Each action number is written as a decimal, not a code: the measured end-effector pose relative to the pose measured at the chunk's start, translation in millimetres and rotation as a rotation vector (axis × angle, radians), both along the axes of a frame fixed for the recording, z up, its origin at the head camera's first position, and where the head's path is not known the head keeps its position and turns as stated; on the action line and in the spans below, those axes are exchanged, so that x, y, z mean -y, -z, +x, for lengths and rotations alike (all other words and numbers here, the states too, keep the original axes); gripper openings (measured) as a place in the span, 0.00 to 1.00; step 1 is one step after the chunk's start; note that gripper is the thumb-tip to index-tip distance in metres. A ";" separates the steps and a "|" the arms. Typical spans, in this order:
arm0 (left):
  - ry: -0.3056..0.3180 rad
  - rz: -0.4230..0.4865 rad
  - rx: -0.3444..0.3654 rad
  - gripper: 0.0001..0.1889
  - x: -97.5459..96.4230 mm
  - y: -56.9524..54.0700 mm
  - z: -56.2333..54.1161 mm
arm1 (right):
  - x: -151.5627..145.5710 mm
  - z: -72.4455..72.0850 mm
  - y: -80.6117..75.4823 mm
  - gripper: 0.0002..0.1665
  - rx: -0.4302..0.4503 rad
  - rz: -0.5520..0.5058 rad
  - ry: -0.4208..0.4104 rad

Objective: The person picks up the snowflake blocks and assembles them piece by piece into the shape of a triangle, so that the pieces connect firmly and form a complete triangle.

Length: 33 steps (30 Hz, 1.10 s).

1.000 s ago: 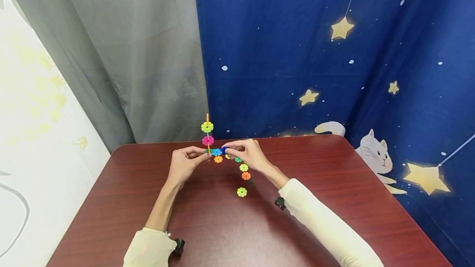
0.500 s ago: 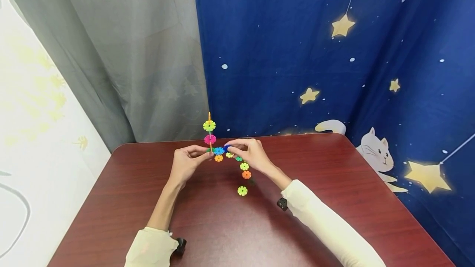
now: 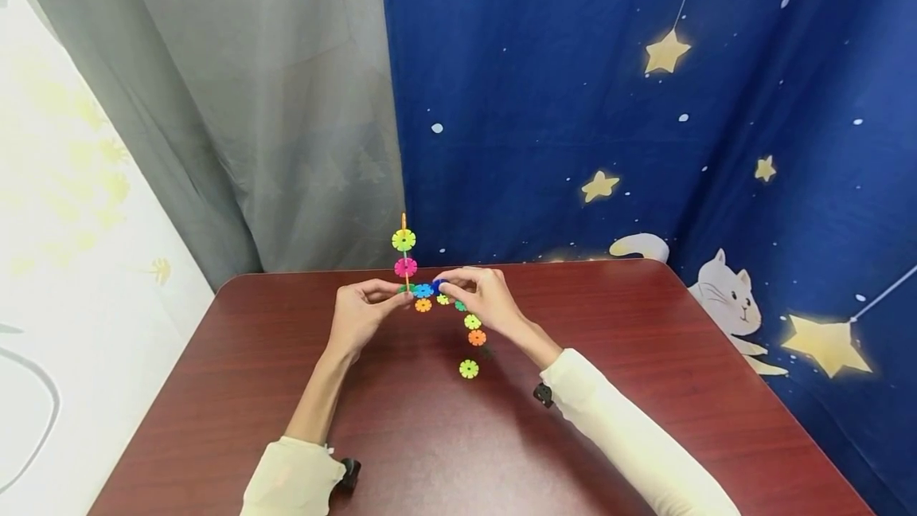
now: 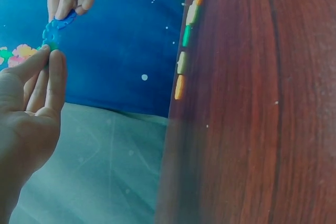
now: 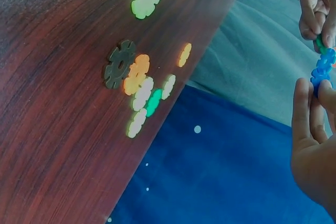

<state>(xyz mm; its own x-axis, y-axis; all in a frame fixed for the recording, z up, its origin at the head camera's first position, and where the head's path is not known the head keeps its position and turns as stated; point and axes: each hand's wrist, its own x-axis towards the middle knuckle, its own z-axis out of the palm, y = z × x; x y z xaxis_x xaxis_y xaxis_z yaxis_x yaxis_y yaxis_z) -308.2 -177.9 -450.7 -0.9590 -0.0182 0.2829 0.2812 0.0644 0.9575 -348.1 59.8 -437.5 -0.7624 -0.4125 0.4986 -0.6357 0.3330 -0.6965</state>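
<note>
In the head view, my left hand (image 3: 356,315) pinches a green notched plastic disc (image 5: 319,44) at the bottom of an upright chain. Up from there the chain carries a pink disc (image 3: 405,267), a yellow-green disc (image 3: 403,240) and an orange disc seen edge-on at the top. A light blue disc (image 3: 423,291) sits between my hands, beside the green one. My right hand (image 3: 487,301) pinches a dark blue disc (image 3: 438,287) against the light blue disc's right side. Fingers partly cover the joints, so how far the slots are pushed together cannot be told. Both hands are above the table.
Loose discs lie on the dark red table (image 3: 401,436) below the hands: an orange one (image 3: 423,305), several yellow-green ones, a green one (image 5: 153,103), another orange one (image 3: 477,338) and a dark one (image 5: 119,64). Grey and blue curtains (image 3: 530,118) hang behind the table's far edge.
</note>
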 end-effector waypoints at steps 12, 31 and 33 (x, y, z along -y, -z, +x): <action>-0.017 -0.053 -0.002 0.12 0.6 0.3 0.2 | 3.1 5.2 1.8 0.09 -0.019 -0.017 -0.045; -0.011 0.058 -0.016 0.15 2.8 0.6 -1.0 | 4.8 4.5 0.6 0.15 0.040 -0.028 -0.014; -0.010 0.060 -0.016 0.14 2.6 0.2 -0.7 | 5.2 4.3 0.1 0.14 0.026 -0.028 -0.016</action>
<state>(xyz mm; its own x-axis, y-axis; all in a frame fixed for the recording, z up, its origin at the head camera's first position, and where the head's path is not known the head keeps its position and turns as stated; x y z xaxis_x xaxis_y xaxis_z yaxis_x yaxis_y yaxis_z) -308.9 -180.5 -450.8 -0.9540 -0.0448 0.2963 0.2962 0.0093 0.9551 -343.8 54.6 -437.6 -0.7688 -0.4107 0.4901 -0.6221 0.3033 -0.7218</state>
